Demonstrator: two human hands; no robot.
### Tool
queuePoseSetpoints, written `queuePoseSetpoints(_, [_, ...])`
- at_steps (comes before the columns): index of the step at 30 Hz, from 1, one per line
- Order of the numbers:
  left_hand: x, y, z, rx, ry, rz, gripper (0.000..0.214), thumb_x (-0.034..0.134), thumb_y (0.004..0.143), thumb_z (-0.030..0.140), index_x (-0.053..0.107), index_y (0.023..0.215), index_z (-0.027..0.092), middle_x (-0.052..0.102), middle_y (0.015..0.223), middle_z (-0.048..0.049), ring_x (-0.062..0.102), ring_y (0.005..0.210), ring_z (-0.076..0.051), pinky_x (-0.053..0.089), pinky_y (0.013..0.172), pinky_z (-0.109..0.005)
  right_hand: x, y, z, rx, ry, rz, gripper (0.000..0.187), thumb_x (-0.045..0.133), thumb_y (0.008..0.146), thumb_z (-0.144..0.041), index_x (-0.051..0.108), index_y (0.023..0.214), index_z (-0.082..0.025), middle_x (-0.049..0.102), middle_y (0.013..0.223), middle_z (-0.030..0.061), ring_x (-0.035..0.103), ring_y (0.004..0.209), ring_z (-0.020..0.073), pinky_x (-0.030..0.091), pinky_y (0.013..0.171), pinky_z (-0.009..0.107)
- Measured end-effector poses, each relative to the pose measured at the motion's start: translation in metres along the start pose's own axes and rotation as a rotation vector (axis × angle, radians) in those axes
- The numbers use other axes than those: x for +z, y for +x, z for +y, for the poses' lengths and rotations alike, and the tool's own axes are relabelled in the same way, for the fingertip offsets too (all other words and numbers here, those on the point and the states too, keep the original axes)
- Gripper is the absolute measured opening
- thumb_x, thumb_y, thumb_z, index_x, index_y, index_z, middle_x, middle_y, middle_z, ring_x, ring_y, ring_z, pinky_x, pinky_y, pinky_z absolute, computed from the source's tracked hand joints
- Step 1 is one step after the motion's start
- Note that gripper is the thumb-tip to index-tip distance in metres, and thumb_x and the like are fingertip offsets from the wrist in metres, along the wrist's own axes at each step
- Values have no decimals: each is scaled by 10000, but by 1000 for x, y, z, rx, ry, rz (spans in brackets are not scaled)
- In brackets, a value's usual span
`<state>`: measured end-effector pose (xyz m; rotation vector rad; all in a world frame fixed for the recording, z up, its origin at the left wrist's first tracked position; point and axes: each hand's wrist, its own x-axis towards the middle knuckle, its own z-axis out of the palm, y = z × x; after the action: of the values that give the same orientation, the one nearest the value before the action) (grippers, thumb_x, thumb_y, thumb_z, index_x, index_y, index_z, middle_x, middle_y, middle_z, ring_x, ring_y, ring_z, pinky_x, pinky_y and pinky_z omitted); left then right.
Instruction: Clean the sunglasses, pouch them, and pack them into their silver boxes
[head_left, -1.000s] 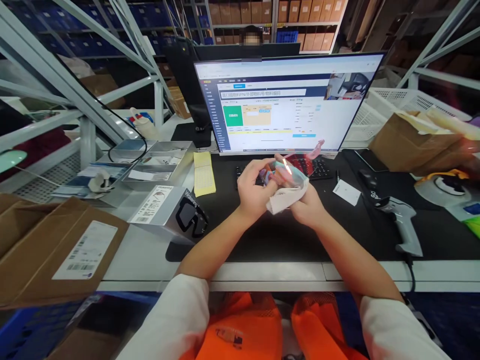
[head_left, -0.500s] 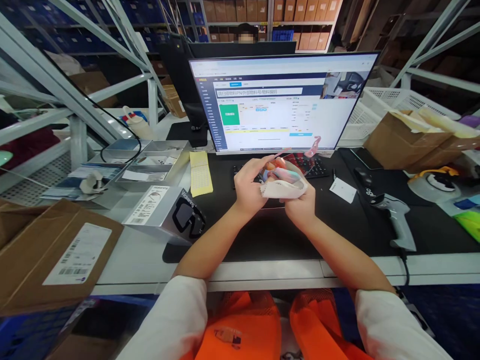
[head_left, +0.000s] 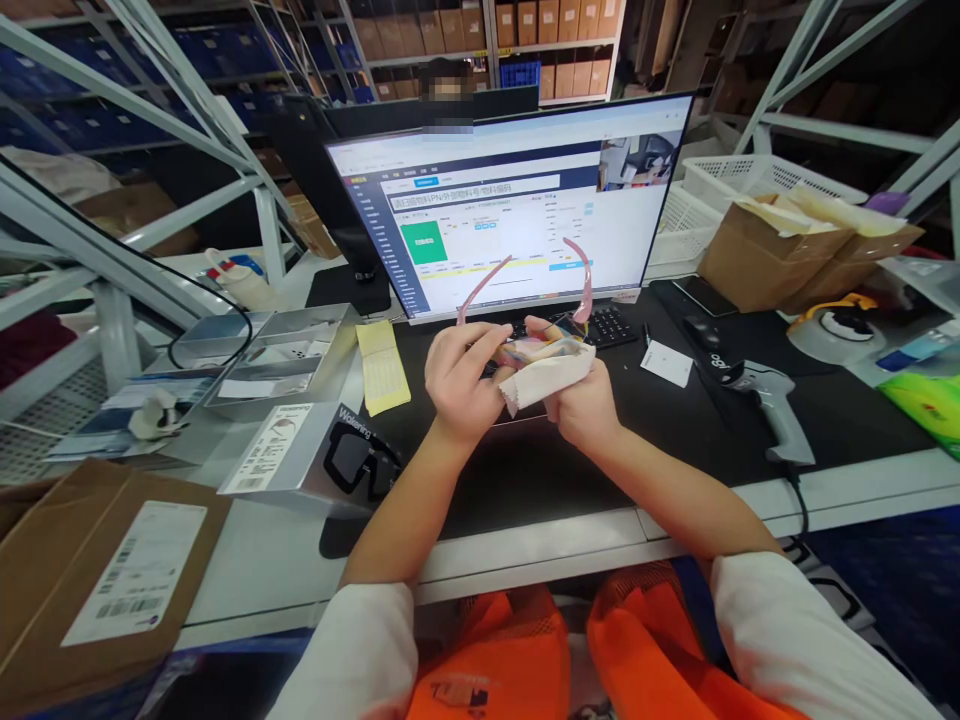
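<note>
Both hands hold a pair of pink-framed sunglasses (head_left: 541, 345) with a mirrored, many-coloured lens over the black desk mat (head_left: 525, 470), in front of the monitor (head_left: 502, 200). My left hand (head_left: 459, 378) grips the left side of the frame with curled fingers. Closed fingers of my right hand (head_left: 581, 402) press a cream cloth (head_left: 544, 378) against the lens. The two pink temple arms stick up toward the screen.
A grey box (head_left: 300, 455) printed with black sunglasses lies left of the mat, beside a yellow note pad (head_left: 381, 365) and metal trays (head_left: 285, 350). A barcode scanner (head_left: 765, 395) and white card (head_left: 667, 363) lie right. Cardboard boxes (head_left: 97, 570) sit at both sides. A person sits behind the monitor.
The glasses have been turned so both temple arms now point up toward the screen. My hands have shifted slightly left and lower in view as the camera swung right.
</note>
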<state>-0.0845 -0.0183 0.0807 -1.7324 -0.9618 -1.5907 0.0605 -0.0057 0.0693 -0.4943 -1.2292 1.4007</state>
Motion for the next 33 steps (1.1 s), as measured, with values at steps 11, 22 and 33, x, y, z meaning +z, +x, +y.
queuePoseSetpoints(11, [4,-3,5,11,-27,41,298,662,852,151,717,1129,244,728,956,-40,691,862,-182,547,788,-314,-9,3,-1,-130,-137,-53,551,828,734,-386,698,1243,-220,717,1262,92,698,1129,308,587,1016,501])
queuePoseSetpoints(22, [5,-2,16,-124,-100,29,221,698,877,242,730,1095,229,717,964,-39,689,885,-184,547,795,-321,-17,7,-7,-354,-309,-239,329,663,890,-310,746,1206,-275,647,1405,27,532,1391,285,451,1181,503])
queuePoseSetpoints(33, [13,-7,25,-289,-188,-38,362,644,771,79,740,1097,204,709,961,-20,671,858,-143,549,772,-274,-31,18,-4,-537,-508,-313,395,614,936,-586,736,1180,-299,523,1542,16,353,1522,271,272,1291,522])
